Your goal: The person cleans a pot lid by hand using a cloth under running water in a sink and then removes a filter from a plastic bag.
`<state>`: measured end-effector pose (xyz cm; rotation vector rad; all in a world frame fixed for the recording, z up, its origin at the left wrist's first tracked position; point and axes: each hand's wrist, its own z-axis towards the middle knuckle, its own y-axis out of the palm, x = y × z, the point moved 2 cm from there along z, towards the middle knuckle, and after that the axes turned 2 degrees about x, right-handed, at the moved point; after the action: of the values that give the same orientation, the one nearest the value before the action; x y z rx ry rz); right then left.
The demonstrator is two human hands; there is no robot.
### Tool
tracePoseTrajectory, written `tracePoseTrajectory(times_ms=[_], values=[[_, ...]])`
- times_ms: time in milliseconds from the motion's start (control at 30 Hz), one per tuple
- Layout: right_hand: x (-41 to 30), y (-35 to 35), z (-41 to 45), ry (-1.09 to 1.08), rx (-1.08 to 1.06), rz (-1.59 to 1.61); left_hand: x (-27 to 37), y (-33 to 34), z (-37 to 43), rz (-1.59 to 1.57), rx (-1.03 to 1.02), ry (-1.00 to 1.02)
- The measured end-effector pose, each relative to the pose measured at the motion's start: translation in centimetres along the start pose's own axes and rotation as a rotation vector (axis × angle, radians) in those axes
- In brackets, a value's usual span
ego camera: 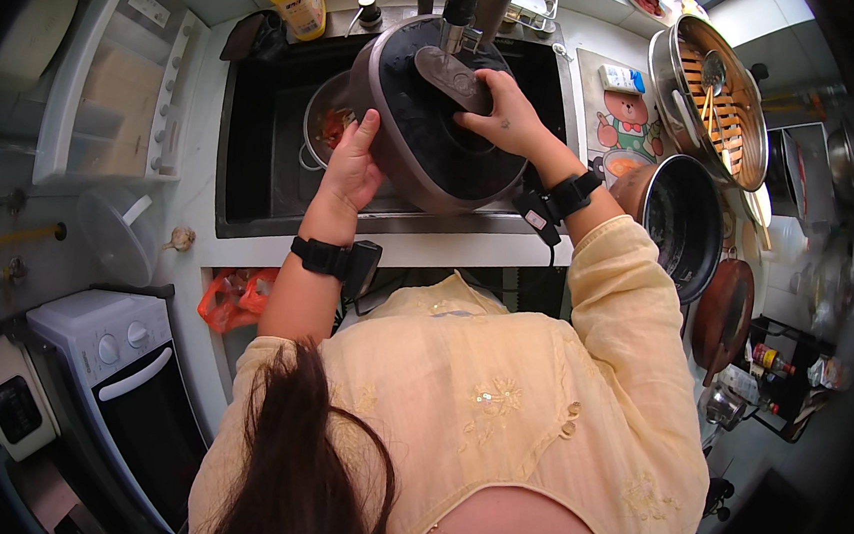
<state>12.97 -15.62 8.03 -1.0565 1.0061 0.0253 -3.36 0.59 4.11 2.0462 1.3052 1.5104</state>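
Note:
A large rounded appliance lid [438, 125], dark on its upper face with a grey rim, is held tilted over the black sink [253, 178], under the faucet [457, 25]. My right hand [506, 115] grips the grey oblong handle piece [453, 79] on top of it. At the lid's left side, my left hand [356, 160] supports the rim with the thumb up and the other fingers partly hidden. Behind my left hand, a metal pot [317, 119] with red food scraps stands in the sink, partly covered by the lid.
Right of the sink are a dark-lined inner pot [678, 226], a steamer [661, 67] with a skimmer, and a bear-print mat [603, 130]. A yellow bottle [297, 1] stands behind the sink; a plastic drawer unit [118, 84] and a garlic bulb [180, 238] are at left.

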Motion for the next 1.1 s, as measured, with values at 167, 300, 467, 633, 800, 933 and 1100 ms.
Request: tracePoseTrajectory(times_ms=[167, 300, 467, 633, 800, 933, 1100], values=[[-1.5, 0.4, -0.1, -0.096, 0.070, -0.068, -1.1, -0.3, -0.7, 0.246, 0.193, 0.048], [-3.5, 0.1, -0.3, -0.170, 0.009, -0.175, -2.4, -0.1, -0.7, 0.158, 0.146, 0.020], [-4.3, 0.7, -0.2, -0.167, -0.032, -0.290, -3.8, -1.4, 0.2, -0.213, 0.006, -0.124], [-4.4, 1.3, -0.1, -0.250, 0.054, -0.218, -3.6, -0.8, -0.4, -0.257, 0.004, -0.022], [-3.7, -1.9, -0.8, -0.192, 0.284, -0.264, -2.5, -1.7, -0.5, -0.333, 0.058, -0.026], [3.7, -2.2, -3.5, 0.109, 0.400, -0.171, -2.0, -2.4, -1.4, -0.376, 0.140, -0.009], [7.9, -0.7, -5.5, 0.387, 0.216, 0.063, -0.2, -4.8, -3.1, -0.398, 0.260, 0.067]])
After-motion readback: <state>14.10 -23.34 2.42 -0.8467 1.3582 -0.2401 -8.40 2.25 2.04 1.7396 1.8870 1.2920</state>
